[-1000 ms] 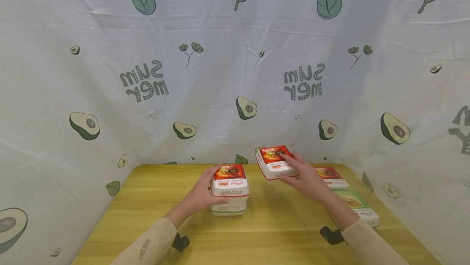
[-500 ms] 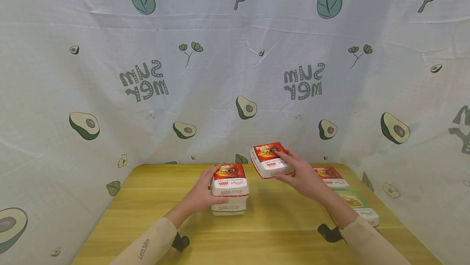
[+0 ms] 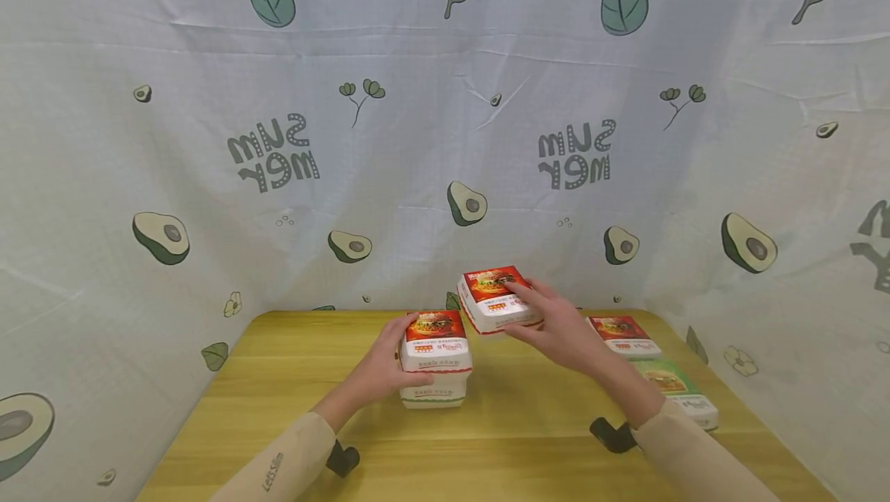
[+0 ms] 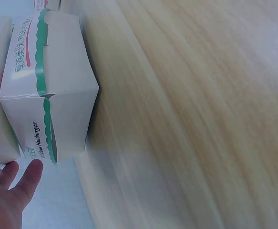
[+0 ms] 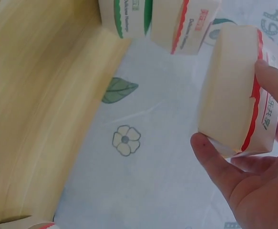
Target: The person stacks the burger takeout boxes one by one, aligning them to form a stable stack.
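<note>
In the head view, two paper burger boxes stand stacked at the middle of the table. My left hand (image 3: pixel 378 363) grips the upper, red-topped burger box (image 3: pixel 436 347) from the left, thumb along its front and fingers over the top edge. Beneath it sits a green-trimmed burger box (image 3: pixel 433 391), also large in the left wrist view. My right hand (image 3: pixel 556 328) holds another red-topped burger box (image 3: pixel 490 297) in the air, slightly tilted, just right of and higher than the stack. The right wrist view shows this burger box's white underside (image 5: pixel 227 90), with thumb and fingers around it.
On the right side of the wooden table (image 3: pixel 292 378) lie a red-topped burger box (image 3: pixel 626 336) and a green-topped burger box (image 3: pixel 670 382), near my right forearm. A printed curtain (image 3: pixel 410 139) hangs behind the table's back edge.
My right hand has moved left and slightly up with its red-topped burger box, closer to the stack. The left hand and the stacked boxes have stayed in place.
</note>
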`<state>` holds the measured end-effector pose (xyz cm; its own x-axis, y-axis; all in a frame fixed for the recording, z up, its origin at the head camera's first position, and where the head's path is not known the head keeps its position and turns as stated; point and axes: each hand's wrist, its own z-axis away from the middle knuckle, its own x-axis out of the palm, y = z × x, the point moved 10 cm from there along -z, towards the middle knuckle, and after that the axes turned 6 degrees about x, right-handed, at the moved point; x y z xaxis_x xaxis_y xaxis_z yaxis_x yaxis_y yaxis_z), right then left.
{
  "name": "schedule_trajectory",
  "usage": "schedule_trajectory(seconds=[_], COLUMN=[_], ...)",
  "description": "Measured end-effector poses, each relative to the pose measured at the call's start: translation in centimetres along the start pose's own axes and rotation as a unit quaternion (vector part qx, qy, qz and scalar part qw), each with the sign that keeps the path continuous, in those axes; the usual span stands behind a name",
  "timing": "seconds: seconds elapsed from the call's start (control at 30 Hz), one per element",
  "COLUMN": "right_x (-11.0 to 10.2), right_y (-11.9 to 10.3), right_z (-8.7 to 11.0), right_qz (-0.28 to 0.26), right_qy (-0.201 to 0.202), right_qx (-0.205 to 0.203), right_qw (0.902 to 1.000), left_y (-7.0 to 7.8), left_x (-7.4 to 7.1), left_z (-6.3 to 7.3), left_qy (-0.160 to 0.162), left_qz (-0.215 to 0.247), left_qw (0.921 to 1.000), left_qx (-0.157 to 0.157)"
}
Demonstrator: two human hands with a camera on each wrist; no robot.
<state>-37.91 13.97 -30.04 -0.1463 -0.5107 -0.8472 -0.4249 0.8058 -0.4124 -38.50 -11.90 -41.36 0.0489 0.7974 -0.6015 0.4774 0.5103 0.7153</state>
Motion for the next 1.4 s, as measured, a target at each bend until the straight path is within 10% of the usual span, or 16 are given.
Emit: schedule_trajectory(seconds=[1.4], right_x=[3.0], right_y=[-6.5], right_z=[-1.5], right_qz=[-0.02], right_qy=[-0.009], right_qx=[0.002], right_qw=[0.9997], left_y=[-0.4], left_x=[0.0], left_z=[-0.1], left_qy=[0.005], left_qz=[0.044], left_qw=[0.999], left_qx=[-0.007])
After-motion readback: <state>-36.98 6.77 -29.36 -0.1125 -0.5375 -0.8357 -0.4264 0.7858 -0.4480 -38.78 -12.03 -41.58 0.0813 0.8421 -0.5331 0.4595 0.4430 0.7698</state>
